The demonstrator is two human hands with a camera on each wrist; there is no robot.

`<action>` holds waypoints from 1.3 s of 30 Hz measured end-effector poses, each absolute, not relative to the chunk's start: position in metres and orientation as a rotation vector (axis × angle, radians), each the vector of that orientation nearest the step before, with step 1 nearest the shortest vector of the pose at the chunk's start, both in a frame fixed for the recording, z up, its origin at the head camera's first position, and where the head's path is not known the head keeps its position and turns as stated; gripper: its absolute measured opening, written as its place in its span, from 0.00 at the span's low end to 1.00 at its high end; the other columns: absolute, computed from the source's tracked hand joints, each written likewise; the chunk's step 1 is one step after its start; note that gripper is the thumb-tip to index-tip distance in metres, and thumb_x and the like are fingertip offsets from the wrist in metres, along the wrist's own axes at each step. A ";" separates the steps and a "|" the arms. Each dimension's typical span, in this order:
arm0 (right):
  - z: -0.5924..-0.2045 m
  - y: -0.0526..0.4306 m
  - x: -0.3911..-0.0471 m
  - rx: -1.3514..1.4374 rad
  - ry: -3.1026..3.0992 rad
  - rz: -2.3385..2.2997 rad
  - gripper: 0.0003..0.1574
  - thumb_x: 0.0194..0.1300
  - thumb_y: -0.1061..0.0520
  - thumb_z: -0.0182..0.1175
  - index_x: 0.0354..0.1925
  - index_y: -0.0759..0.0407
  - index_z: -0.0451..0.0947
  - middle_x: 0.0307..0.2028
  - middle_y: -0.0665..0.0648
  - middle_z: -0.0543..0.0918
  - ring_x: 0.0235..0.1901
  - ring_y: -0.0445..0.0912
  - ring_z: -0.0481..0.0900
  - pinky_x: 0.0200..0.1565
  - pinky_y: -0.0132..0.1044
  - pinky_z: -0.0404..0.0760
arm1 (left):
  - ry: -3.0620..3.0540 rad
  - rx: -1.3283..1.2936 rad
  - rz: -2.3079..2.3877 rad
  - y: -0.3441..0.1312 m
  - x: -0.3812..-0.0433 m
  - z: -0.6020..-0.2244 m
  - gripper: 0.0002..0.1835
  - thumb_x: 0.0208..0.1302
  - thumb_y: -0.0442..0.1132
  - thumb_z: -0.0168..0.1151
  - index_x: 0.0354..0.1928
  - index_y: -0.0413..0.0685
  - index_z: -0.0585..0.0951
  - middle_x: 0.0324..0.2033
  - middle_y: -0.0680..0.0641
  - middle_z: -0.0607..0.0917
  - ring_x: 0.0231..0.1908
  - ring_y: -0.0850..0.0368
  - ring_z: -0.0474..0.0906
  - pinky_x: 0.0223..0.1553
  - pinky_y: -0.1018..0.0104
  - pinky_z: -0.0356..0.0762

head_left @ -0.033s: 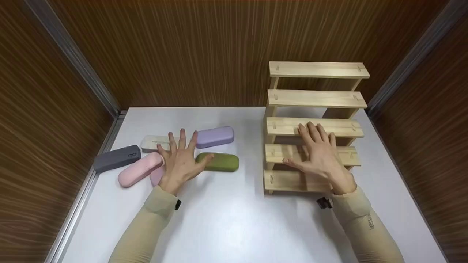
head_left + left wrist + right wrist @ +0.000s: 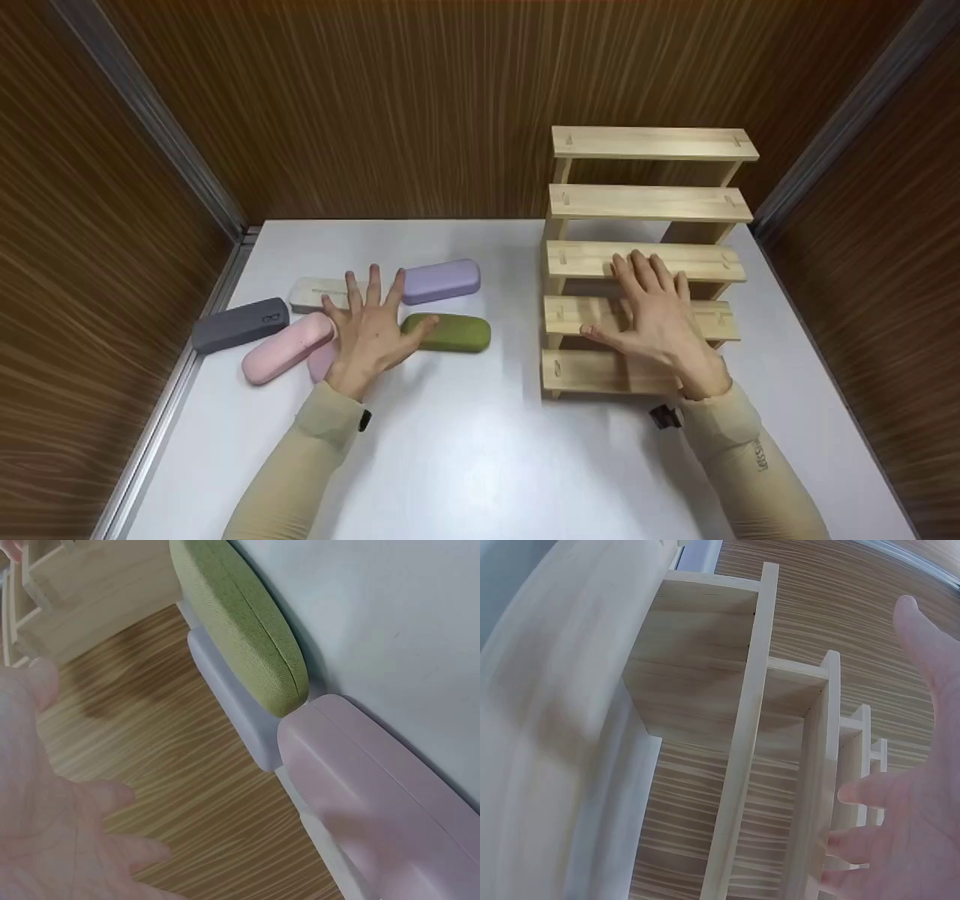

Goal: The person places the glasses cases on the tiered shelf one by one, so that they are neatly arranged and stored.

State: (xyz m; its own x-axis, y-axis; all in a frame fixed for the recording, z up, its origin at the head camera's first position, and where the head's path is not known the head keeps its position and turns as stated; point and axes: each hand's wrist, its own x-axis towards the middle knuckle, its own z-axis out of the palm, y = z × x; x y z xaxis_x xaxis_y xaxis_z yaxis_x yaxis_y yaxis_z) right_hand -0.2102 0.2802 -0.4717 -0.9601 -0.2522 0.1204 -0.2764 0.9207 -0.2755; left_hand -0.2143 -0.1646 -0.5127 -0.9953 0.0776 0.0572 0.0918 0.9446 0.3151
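Observation:
My left hand (image 2: 367, 341), fingers spread and palm down, is over a group of glasses cases and grips none of them. Around it lie a green case (image 2: 457, 334), a lavender case (image 2: 442, 281), a cream case (image 2: 307, 295), a pink case (image 2: 287, 349) and a dark grey case (image 2: 240, 326) with a small glasses mark. A mauve case (image 2: 375, 787) is partly hidden beneath this hand in the head view. My right hand (image 2: 660, 322) spreads its fingers over the lower tiers of a stepped wooden shelf (image 2: 592, 375), holding nothing.
The shelf rises in several tiers toward the back wall (image 2: 405, 112) of brown wood-grain panel. Similar panels stand on both sides, with metal strips (image 2: 161, 127) at the corners. A white table (image 2: 465, 450) carries the cases and shelf.

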 end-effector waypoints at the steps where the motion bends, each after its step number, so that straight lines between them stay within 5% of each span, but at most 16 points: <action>1: -0.472 0.280 -0.210 0.414 -2.995 0.450 0.79 0.62 0.20 0.70 0.92 0.58 0.49 0.90 0.72 0.52 0.89 0.75 0.47 0.83 0.83 0.42 | -3.052 -0.134 -0.496 -0.165 -0.214 -0.513 0.60 0.68 0.87 0.50 0.92 0.60 0.55 0.92 0.33 0.48 0.89 0.17 0.36 0.74 0.02 0.33; 12: -0.464 0.289 -0.208 0.506 -2.826 0.529 0.73 0.60 0.25 0.75 0.87 0.60 0.61 0.87 0.73 0.62 0.86 0.74 0.60 0.82 0.81 0.54 | -3.038 -0.155 -0.495 -0.165 -0.213 -0.511 0.62 0.66 0.83 0.61 0.91 0.55 0.58 0.89 0.28 0.53 0.87 0.15 0.46 0.77 0.06 0.45; 18: -0.460 0.302 -0.206 0.533 -2.753 0.626 0.69 0.58 0.33 0.81 0.85 0.62 0.66 0.82 0.73 0.71 0.81 0.73 0.69 0.80 0.74 0.67 | -3.010 -0.181 -0.487 -0.167 -0.212 -0.510 0.60 0.65 0.80 0.65 0.88 0.49 0.66 0.85 0.25 0.65 0.83 0.16 0.59 0.76 0.13 0.63; 26: -0.452 0.323 -0.199 0.522 -2.732 0.857 0.61 0.57 0.46 0.86 0.81 0.63 0.72 0.74 0.73 0.81 0.75 0.74 0.77 0.78 0.72 0.71 | -2.971 -0.216 -0.563 -0.176 -0.208 -0.509 0.49 0.65 0.63 0.77 0.78 0.36 0.77 0.76 0.23 0.78 0.74 0.20 0.76 0.72 0.24 0.77; 27: -0.451 0.326 -0.197 0.521 -2.723 0.891 0.59 0.57 0.48 0.86 0.80 0.64 0.73 0.73 0.73 0.82 0.74 0.74 0.78 0.77 0.68 0.73 | -2.972 -0.215 -0.573 -0.177 -0.208 -0.510 0.48 0.65 0.61 0.77 0.77 0.35 0.77 0.75 0.23 0.78 0.73 0.20 0.77 0.72 0.24 0.77; 31: -0.448 0.338 -0.191 0.483 -2.709 1.038 0.52 0.58 0.56 0.87 0.76 0.66 0.78 0.71 0.73 0.84 0.72 0.71 0.82 0.72 0.27 0.77 | -2.985 -0.185 -0.628 -0.184 -0.205 -0.510 0.45 0.65 0.57 0.80 0.75 0.34 0.80 0.74 0.25 0.80 0.72 0.21 0.79 0.71 0.26 0.79; 34: -0.446 0.349 -0.187 0.415 -2.733 1.113 0.48 0.60 0.58 0.86 0.74 0.66 0.80 0.70 0.72 0.85 0.70 0.58 0.85 0.61 0.09 0.70 | -2.983 -0.167 -0.669 -0.190 -0.204 -0.512 0.42 0.64 0.55 0.81 0.72 0.34 0.82 0.72 0.27 0.83 0.70 0.22 0.81 0.69 0.27 0.80; 39: -0.447 0.369 -0.181 0.316 -2.749 1.207 0.41 0.62 0.61 0.84 0.70 0.69 0.83 0.66 0.71 0.89 0.60 0.19 0.78 0.56 0.12 0.79 | -2.988 -0.160 -0.728 -0.197 -0.200 -0.515 0.38 0.63 0.51 0.82 0.69 0.34 0.85 0.66 0.29 0.88 0.66 0.25 0.85 0.67 0.31 0.83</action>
